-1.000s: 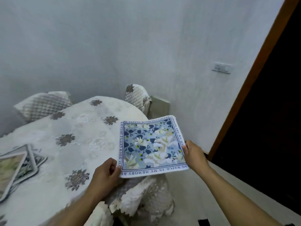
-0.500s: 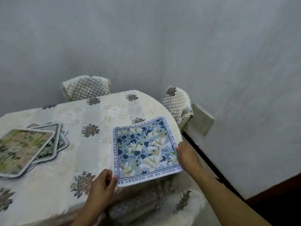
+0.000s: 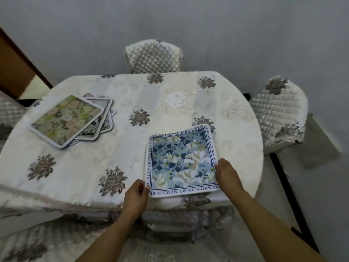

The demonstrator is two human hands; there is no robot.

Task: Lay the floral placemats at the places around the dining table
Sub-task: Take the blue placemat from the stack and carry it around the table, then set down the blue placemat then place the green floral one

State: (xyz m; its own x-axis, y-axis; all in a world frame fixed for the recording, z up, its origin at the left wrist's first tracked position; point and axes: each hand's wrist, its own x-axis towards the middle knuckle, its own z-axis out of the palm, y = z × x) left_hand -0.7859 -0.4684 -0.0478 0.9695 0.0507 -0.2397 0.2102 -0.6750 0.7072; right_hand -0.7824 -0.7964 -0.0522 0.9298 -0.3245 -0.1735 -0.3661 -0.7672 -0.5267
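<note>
1. The blue floral placemat (image 3: 182,161) lies flat on the dining table (image 3: 117,163) at its near edge, right of centre, between the two hands. Its near edge reaches the table's rim.
2. The left hand (image 3: 135,198) is at the mat's near left corner; the right hand (image 3: 227,175) is on the mat's right edge, toward the near right corner.
3. Count: one blue mat at this place, and one loose stack of mats (image 3: 72,120) on the far left of the table, well apart from the hands. The stack has a green and pink floral mat on top and at least two more fanned out beneath; the exact number cannot be told.
4. Three quilted chairs show clearly: one at the far side (image 3: 153,56), one at the right (image 3: 279,112), and part of one at the left edge (image 3: 9,112).
5. Left fingers (image 3: 143,187): curled together, pinching the mat's corner.
6. Right fingers (image 3: 219,165): close together, resting on the mat's border; whether the thumb is under the edge cannot be told.
</note>
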